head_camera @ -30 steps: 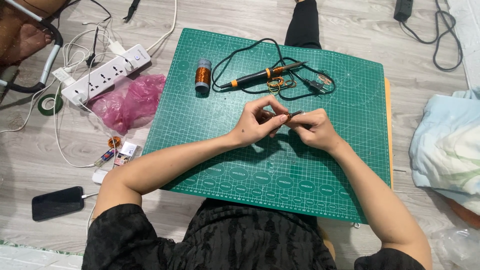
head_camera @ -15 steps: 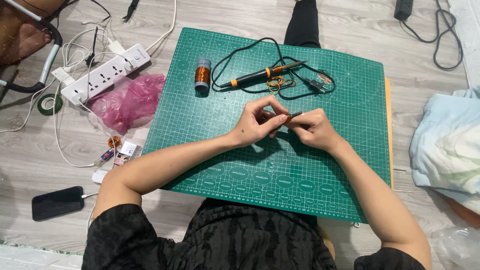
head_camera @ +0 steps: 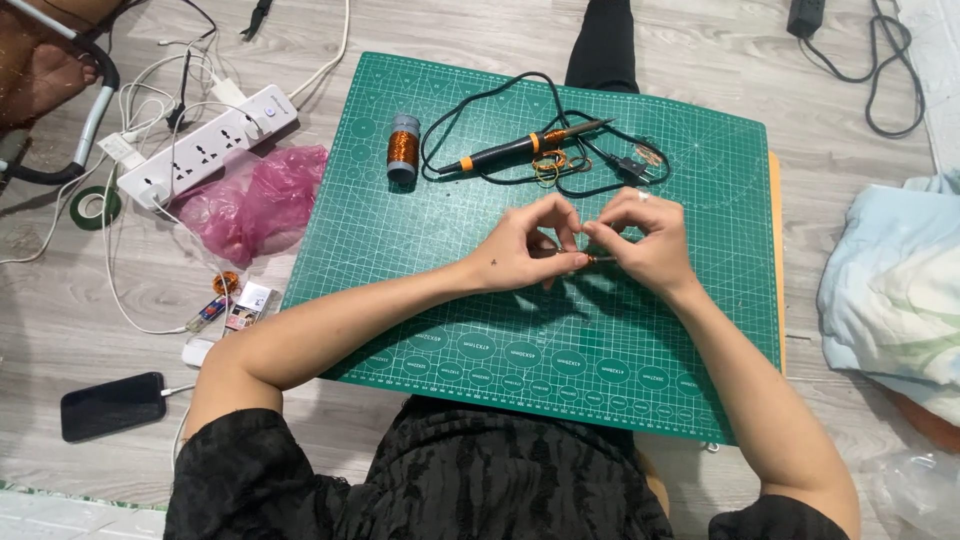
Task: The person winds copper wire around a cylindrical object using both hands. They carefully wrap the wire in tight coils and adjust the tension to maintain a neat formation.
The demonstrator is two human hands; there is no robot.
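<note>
Over the middle of a green cutting mat (head_camera: 430,300), my left hand (head_camera: 528,246) and my right hand (head_camera: 645,240) meet fingertip to fingertip. Between them they pinch a small thin piece with a copper-coloured winding (head_camera: 592,258); its exact shape is too small to tell. Behind the hands lie a soldering iron with an orange and black handle (head_camera: 520,148), its black cord and plug, and a few rubber bands (head_camera: 548,167). A spool of copper wire (head_camera: 403,148) stands upright at the mat's far left.
Left of the mat, on the wooden floor: a white power strip (head_camera: 205,145), a pink plastic bag (head_camera: 255,200), a roll of green tape (head_camera: 96,206), small parts (head_camera: 230,300) and a black phone (head_camera: 112,405). Light blue cloth (head_camera: 890,290) lies at the right.
The hands stay together at the same spot; the fingers have shifted slightly around the small piece. Nothing else has moved.
</note>
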